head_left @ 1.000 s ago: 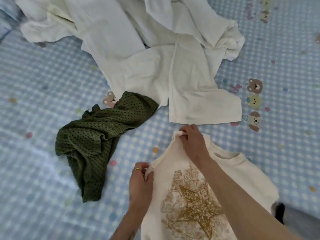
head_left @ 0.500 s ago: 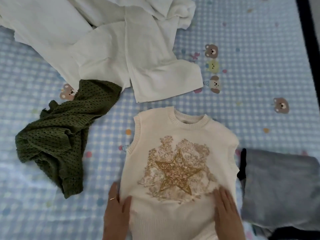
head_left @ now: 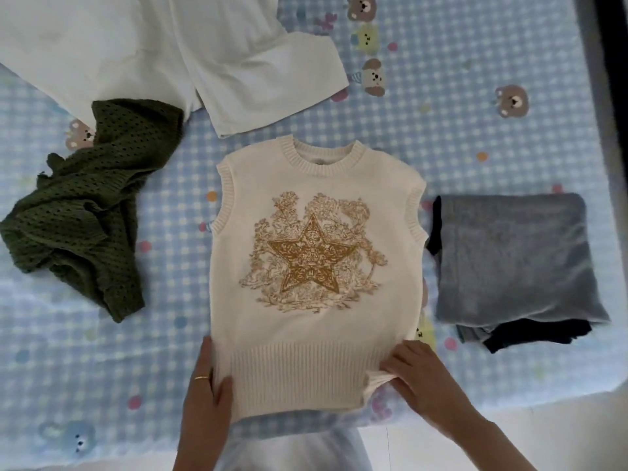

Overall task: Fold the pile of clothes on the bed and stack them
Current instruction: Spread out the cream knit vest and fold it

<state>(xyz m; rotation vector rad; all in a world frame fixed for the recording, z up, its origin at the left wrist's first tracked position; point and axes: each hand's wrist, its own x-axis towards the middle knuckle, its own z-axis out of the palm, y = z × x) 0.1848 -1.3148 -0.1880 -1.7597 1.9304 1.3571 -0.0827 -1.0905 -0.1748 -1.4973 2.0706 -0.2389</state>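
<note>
A cream knit vest (head_left: 316,329) with a gold star on its chest lies flat and face up on the bed, neck pointing away from me. My left hand (head_left: 204,392) lies along the lower left hem with straight fingers, its thumb resting on the ribbing. At the lower right hem corner my right hand (head_left: 416,373) has its fingers curled on the ribbing, which bunches under them. A crumpled green open-knit sweater (head_left: 78,219) lies to the left, and unfolded white garments (head_left: 204,45) lie beyond the vest.
A folded stack with a grey garment (head_left: 509,256) on top and dark pieces beneath sits right of the vest. The bed has a blue checked sheet (head_left: 441,124) with bear prints. Its near edge runs just below my hands, and a dark strip (head_left: 611,96) borders the right side.
The vest went from being held at the shoulder to lying spread flat. Both hands slid down to the bottom hem, and my right hand now grips the hem corner.
</note>
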